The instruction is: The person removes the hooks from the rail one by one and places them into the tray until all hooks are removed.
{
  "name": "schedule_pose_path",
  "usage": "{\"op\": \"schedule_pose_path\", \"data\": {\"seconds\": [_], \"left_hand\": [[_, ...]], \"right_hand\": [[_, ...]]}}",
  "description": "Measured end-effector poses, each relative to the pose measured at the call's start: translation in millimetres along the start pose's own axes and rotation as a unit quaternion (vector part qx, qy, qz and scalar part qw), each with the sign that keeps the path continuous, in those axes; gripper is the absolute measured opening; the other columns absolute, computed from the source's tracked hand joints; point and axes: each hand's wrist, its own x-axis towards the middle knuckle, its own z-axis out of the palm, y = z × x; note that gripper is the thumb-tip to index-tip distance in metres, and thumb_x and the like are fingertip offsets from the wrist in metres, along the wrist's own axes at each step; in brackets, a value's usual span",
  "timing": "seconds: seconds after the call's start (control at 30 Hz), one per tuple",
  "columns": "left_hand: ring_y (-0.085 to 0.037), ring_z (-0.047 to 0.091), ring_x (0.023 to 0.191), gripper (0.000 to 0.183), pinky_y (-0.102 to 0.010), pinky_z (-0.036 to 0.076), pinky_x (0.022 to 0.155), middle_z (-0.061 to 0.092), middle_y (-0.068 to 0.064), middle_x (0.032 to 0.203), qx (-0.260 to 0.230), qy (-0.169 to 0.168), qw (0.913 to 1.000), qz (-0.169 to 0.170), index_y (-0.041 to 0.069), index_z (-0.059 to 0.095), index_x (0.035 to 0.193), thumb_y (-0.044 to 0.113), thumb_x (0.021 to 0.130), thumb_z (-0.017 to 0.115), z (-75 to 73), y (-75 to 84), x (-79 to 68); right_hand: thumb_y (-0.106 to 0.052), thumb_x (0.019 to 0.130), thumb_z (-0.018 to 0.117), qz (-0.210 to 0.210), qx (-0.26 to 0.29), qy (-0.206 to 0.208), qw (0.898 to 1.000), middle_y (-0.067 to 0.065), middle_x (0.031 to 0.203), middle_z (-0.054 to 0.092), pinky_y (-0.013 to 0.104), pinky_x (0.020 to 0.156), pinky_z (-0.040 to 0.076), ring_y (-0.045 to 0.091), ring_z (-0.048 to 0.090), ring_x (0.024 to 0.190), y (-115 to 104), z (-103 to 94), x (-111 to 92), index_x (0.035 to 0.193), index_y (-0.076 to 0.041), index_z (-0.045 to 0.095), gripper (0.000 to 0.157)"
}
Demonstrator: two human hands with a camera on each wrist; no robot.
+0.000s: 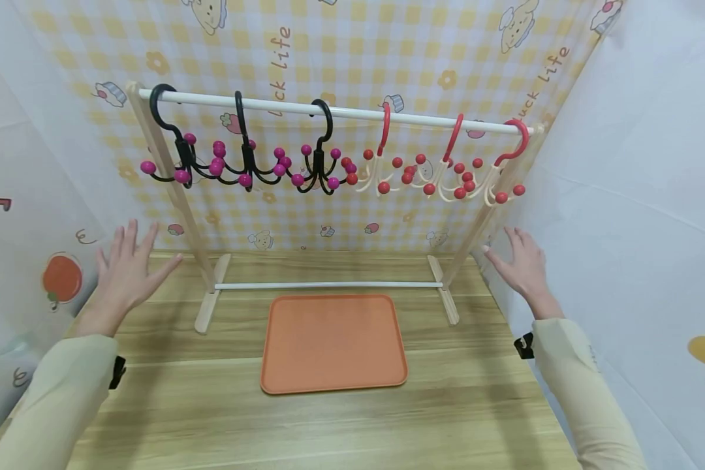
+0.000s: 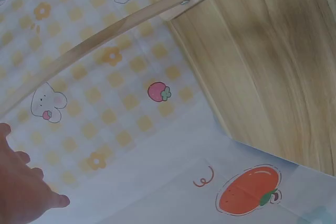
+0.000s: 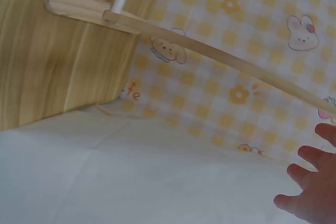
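Note:
My left hand (image 1: 128,266) is held out beside the rack's left leg with its fingers spread, and nothing is in it. On the other side, my right hand (image 1: 521,264) reaches forward near the right leg, fingers extended and holding nothing. Between them stands a wooden rack with a white top rail (image 1: 346,112). Three black hooked hangers (image 1: 247,156) with magenta ball tips hang on its left half. Three hangers with red hooks (image 1: 453,138), cream prongs and red ball tips hang on the right half. Below lies an orange tray (image 1: 335,343) with nothing on it.
The rack's left foot (image 1: 213,294) and right foot (image 1: 443,290) rest on the wooden table (image 1: 329,431), joined by a low white bar (image 1: 329,285). A checkered cloth (image 1: 352,59) hangs behind. White cloth walls (image 1: 634,196) close in both sides.

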Motion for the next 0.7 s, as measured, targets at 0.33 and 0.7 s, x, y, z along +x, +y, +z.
{"op": "schedule_pose_path", "data": {"seconds": [0.33, 0.7], "left_hand": [[-0.041, 0.026, 0.121, 0.053, -0.054, 0.015, 0.097, 0.031, -0.025, 0.134, -0.109, 0.177, 0.9775, 0.037, -0.001, 0.036, 0.132, 0.026, 0.089, 0.048, -16.6, 18.2, 2.4], [-0.017, 0.044, 0.113, 0.040, -0.028, 0.034, 0.092, 0.048, -0.011, 0.125, -0.206, 0.272, 0.9399, 0.013, 0.005, 0.046, 0.127, 0.017, 0.089, 0.050, -49.7, 56.6, 13.0]], "right_hand": [[-0.035, 0.086, 0.054, 0.103, 0.204, 0.153, 0.961, 0.012, 0.131, 0.041, 0.039, 0.101, 0.017, 0.025, 0.030, 0.123, 15.7, -18.4, 26.6, 0.127, -0.008, 0.046, 0.049], [-0.032, 0.081, 0.063, 0.160, 0.374, 0.233, 0.883, 0.000, 0.116, 0.055, 0.020, 0.092, 0.032, 0.009, 0.046, 0.109, 41.8, -38.3, 92.4, 0.114, -0.016, 0.058, 0.037]]}}
